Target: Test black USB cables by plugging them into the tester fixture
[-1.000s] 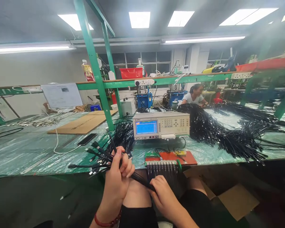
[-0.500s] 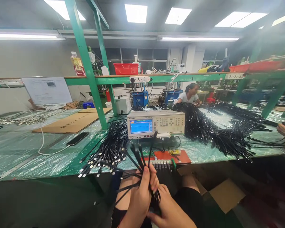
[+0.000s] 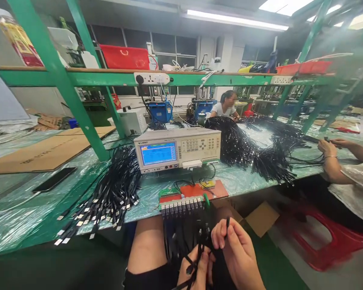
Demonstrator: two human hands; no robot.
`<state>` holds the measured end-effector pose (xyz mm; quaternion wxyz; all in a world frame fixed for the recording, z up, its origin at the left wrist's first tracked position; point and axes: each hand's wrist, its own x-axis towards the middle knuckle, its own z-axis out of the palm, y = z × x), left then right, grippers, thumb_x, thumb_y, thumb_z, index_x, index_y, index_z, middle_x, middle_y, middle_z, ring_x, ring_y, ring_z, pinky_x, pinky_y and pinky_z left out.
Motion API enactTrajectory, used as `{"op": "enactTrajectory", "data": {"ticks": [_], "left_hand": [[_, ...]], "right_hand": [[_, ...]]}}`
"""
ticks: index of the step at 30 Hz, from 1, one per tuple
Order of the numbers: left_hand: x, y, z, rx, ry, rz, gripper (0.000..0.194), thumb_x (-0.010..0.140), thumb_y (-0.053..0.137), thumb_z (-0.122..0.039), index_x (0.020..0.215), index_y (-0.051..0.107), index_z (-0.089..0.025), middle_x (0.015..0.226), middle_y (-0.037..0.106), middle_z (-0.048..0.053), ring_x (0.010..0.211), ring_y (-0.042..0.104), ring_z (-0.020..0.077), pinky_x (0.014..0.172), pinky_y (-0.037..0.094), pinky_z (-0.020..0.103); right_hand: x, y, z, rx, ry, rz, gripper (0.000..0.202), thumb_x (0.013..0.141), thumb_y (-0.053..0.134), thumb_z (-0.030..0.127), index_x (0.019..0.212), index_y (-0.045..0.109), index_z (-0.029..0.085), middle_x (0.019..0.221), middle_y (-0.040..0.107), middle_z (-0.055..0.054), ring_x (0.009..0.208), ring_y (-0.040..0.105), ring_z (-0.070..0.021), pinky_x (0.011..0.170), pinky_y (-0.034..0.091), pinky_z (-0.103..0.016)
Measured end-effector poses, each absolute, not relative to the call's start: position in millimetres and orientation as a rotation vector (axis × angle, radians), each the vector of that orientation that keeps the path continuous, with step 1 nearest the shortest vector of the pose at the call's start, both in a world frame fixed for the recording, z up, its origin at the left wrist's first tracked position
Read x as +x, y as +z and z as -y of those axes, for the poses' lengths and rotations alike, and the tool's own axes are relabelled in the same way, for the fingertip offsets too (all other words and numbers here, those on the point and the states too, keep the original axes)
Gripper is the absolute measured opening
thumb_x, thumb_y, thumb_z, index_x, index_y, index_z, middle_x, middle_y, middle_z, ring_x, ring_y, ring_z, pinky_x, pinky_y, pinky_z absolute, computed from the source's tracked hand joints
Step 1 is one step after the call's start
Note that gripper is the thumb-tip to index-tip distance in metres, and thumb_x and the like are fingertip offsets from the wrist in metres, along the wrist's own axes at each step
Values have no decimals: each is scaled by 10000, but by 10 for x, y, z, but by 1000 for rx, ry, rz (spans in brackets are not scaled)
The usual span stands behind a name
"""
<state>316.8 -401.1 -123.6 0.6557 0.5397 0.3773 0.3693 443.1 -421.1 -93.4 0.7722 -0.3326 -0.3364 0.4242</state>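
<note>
With fingers point(image 3: 234, 238) clamped on cables point(image 3: 191, 268) in the left hand point(image 3: 202, 264) and a cable end point(image 3: 228, 226) in the right hand point(image 3: 241, 250), worked in front of the meter point(image 3: 178, 150). Judged it partway: saw a pile point(image 3: 109, 193) left of the meter, a heap point(image 3: 245, 149) right; couldn't tell done from undone.

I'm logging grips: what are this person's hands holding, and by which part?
Left hand: several black cables; where along their length is unclear. Right hand: apparently one black cable, pinched near its end.
</note>
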Motion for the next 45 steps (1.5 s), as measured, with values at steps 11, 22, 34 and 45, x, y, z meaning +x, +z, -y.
{"op": "enactTrajectory", "data": {"ticks": [11, 22, 34, 45], "left_hand": [[2919, -1411, 3657, 838, 904, -736, 479, 858, 631, -703, 843, 601, -226, 432, 405, -102, 370, 452, 99, 480, 478, 257], [3156, -1595, 3443, 726, 629, -668, 536, 798, 655, -760, 946, 532, -259, 454, 314, -143, 354, 196, 42, 398, 240, 181], [3316, -1558, 3575, 765, 659, -884, 576, 855, 589, -748, 1118, 527, -239, 475, 240, -166, 427, 123, 59, 459, 156, 218], [3370, -1573, 3698, 598, 725, -1041, 1002, 686, 789, -725, 1454, 316, -286, 553, 415, -121, 461, 260, 50, 451, 152, 154]], "right_hand": [[4846, -1915, 3756, -965, 761, 377, 382, 985, 591, 518, 786, 550, 195, 624, 341, 79, 483, 269, -52, 441, 276, -181], [4975, -2045, 3443, -1158, 898, 449, 433, 952, 582, 605, 787, 530, 208, 546, 264, 120, 408, 229, -52, 328, 288, -145], [5004, -2025, 3408, -1218, 874, 435, 478, 931, 610, 607, 692, 500, 207, 513, 225, 123, 378, 224, -47, 335, 260, -163], [4964, -1950, 3389, -1226, 910, 383, 503, 906, 640, 624, 693, 441, 215, 526, 245, 117, 410, 216, -45, 368, 197, -163]]}}
